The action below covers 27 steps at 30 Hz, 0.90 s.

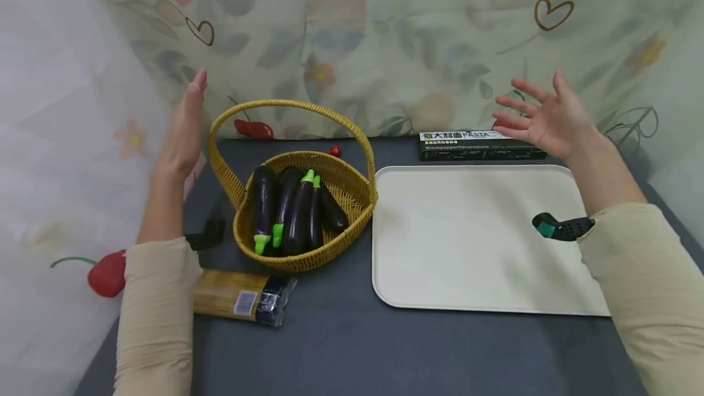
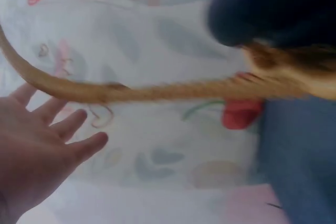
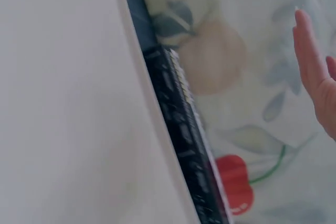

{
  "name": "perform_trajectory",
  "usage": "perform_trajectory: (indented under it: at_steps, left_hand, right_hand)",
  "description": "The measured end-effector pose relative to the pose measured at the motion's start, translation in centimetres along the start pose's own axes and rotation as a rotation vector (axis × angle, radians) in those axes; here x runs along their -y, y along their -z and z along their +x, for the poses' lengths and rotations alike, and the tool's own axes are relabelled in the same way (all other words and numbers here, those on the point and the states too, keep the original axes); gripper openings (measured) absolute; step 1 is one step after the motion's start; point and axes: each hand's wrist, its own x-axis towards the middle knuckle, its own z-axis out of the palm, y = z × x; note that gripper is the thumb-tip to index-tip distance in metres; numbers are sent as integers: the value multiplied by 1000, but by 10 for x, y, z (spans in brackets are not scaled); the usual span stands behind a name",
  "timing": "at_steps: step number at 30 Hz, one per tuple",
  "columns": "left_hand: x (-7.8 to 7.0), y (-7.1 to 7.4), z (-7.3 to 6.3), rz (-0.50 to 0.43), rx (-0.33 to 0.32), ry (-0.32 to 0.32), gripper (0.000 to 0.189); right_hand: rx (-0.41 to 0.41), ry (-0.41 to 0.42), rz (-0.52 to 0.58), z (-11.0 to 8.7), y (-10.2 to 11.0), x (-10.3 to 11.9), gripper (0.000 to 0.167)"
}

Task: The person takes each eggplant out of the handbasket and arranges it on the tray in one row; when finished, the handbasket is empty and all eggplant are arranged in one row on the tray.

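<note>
My left hand (image 1: pixel 184 127) is raised with straight fingers to the left of a yellow wicker basket (image 1: pixel 357 225), holding nothing. In the left wrist view the basket's handle (image 2: pixel 173 93) passes near the spread fingers of this hand (image 2: pixel 39 148). Several dark purple eggplants (image 1: pixel 299 216) with green stems lie in the basket. My right hand (image 1: pixel 550 118) is up in the air, fingers spread, above the back right of a white tray (image 1: pixel 456 237). Behind the tray stands a black pasta box (image 1: pixel 478 150), overlapped by the right fingertips in the head view.
A pack of spaghetti (image 1: pixel 225 295) lies in front of the basket, partly hidden by the left sleeve (image 1: pixel 156 310). A patterned cloth (image 1: pixel 396 35) hangs behind the dark table (image 1: pixel 330 347). A small red thing (image 1: pixel 335 151) shows behind the basket's rim.
</note>
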Motion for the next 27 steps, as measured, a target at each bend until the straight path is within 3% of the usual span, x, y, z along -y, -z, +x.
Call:
perform_trajectory:
  at_steps: [4,8,12,15,22,27]
  left_hand:
    - [33,0,-25,48,51,20,58]
    - [61,-2,-44,110,138,70,58]
    - [84,-8,-55,-92,263,160,58]
    - [95,-15,-58,-260,310,240,61]
    - [117,-32,-61,-375,294,361,64]
    - [126,-41,-62,-503,217,408,65]
  right_hand:
    - [116,-57,3,-1,8,-38,54]
    - [140,-140,-55,0,6,-73,48]
    - [145,-219,-136,3,-3,-107,45]
    - [164,-251,-198,6,-12,-128,43]
    - [270,-319,-269,15,-38,-169,44]
    - [363,-369,-272,28,-57,-193,53]
